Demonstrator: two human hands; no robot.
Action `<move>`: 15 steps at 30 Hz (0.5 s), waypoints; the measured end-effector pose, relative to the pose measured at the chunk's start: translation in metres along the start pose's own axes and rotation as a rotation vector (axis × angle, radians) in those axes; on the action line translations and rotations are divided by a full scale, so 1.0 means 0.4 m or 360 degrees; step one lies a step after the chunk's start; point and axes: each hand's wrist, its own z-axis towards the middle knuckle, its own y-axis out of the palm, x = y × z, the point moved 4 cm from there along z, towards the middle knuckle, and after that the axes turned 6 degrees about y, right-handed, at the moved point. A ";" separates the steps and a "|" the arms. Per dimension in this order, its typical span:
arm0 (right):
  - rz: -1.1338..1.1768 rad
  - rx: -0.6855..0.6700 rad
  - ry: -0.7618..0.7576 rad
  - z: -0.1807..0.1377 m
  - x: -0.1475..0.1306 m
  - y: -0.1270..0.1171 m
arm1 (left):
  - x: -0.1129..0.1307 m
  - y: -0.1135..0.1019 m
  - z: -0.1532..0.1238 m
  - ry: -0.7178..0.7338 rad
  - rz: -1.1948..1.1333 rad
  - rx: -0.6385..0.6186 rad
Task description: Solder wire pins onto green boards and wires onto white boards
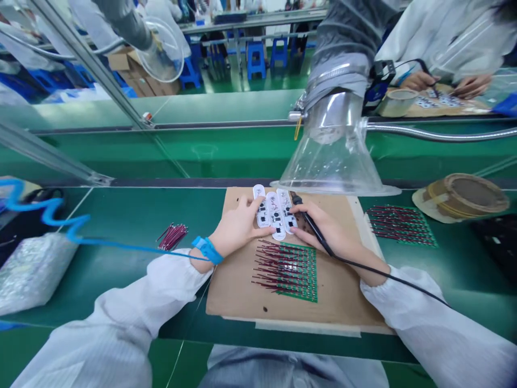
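The left hand (238, 229) presses flat on three white oblong circuit boards (274, 213), pinning them – the right hand (323, 231), at their three o'clock, grips a black corded soldering iron (311, 223) pen-fashion, its tip on them, atop the brown cardboard sheet (242, 291).

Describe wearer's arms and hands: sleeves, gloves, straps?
Both arms wear white long sleeves with gathered cuffs. Left hand and right hand are bare, no gloves. A blue wrist strap circles the left wrist, with a blue coiled cord running off left.
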 end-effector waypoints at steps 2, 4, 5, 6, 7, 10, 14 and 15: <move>-0.0004 0.0024 -0.0012 -0.019 0.006 0.002 | 0.010 0.009 0.006 0.0050 0.0060 -0.0009; -0.0002 0.0040 -0.0042 -0.032 0.006 0.004 | 0.013 0.014 0.001 0.0098 0.0080 0.0017; -0.0007 0.0039 -0.0040 -0.036 0.004 0.004 | 0.011 0.015 -0.003 0.0118 0.0067 0.0034; -0.0015 0.0033 -0.0029 -0.038 0.001 0.005 | 0.009 0.013 -0.005 0.0133 0.0038 0.0061; -0.0021 0.0026 -0.0015 -0.040 -0.003 0.005 | 0.006 0.010 -0.004 0.0153 -0.0010 0.0099; -0.0028 0.0011 0.0006 -0.041 -0.011 0.003 | -0.006 -0.012 0.018 0.0239 -0.0326 0.0236; 0.0030 0.0156 -0.0035 -0.048 -0.004 -0.022 | -0.035 -0.036 0.078 0.0233 -0.0779 0.0377; 0.0049 0.0241 -0.0004 -0.051 0.003 -0.034 | -0.040 -0.036 0.091 0.0246 -0.0807 0.0400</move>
